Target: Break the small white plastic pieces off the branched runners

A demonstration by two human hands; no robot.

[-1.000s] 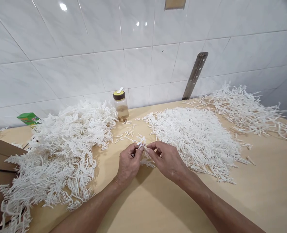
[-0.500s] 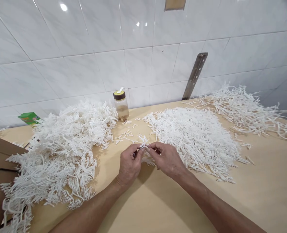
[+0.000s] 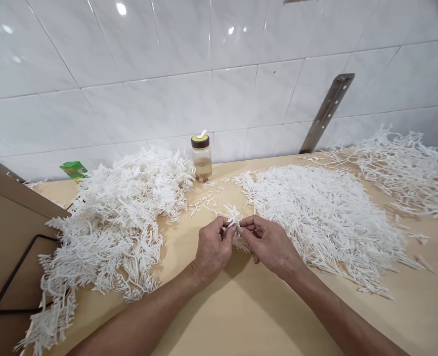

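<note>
Near the middle of the table, my left hand [image 3: 214, 247] pinches a white branched plastic piece [image 3: 233, 213] between thumb and fingers. My right hand [image 3: 269, 243] is closed at the same piece, its thumb and index fingertips close beside my left fingertips. The piece's small twigs stick up above both hands. To the left lies a tall tangled pile of white branched pieces [image 3: 118, 222]. A flatter pile of short white pieces [image 3: 326, 217] spreads to the right of my right hand. Loose white bits [image 3: 206, 201] lie just beyond my hands.
A jar with a yellow and dark lid [image 3: 201, 160] stands by the tiled wall. Behind the left pile is a green box [image 3: 74, 169]. A metal bracket [image 3: 326, 113] leans at the back; more white strands [image 3: 408, 168] lie far right. A brown board [image 3: 15, 217] edges the left.
The view has shifted, so the scene sits further right. My right fingertips have drawn slightly apart from my left ones, and the white piece stands more upright.
</note>
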